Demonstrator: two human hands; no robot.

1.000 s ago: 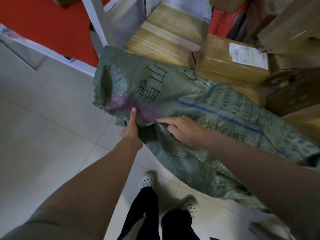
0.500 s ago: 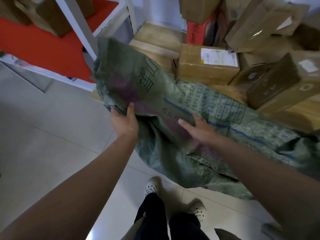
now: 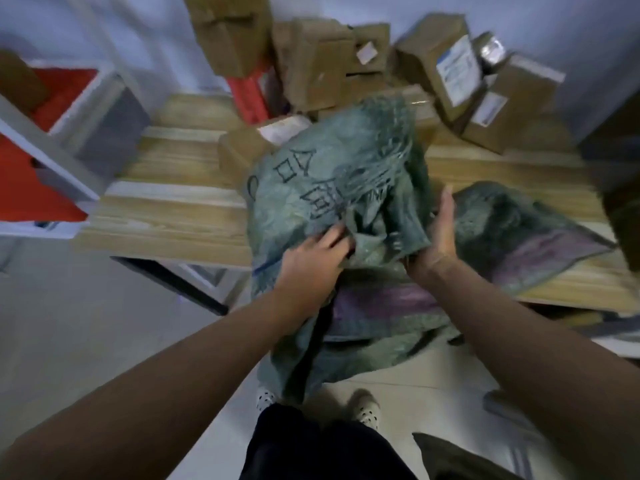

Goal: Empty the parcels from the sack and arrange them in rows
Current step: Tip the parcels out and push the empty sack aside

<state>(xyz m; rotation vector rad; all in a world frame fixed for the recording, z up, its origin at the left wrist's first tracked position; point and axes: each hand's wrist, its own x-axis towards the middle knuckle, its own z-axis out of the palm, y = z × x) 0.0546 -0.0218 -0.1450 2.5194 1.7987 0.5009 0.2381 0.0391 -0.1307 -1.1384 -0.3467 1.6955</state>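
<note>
A green woven sack with black printed characters and a purple band lies crumpled over the front edge of a wooden platform. My left hand grips a bunched fold of the sack near its middle. My right hand holds the same bunch from the right, palm against the cloth, fingers pointing up. Brown cardboard parcels lie in a loose heap at the back of the platform. One parcel with a white label sits partly under the sack's far edge. The frame is blurred by motion.
A white shelf frame with red panels stands at the left. More labelled boxes pile up at the back right against the wall. Pale floor tiles lie below, with my feet close to the platform's edge.
The view has swung up and right over the platform. The sack, spread out before, is now gathered into a bunch between both hands, which have come closer together.
</note>
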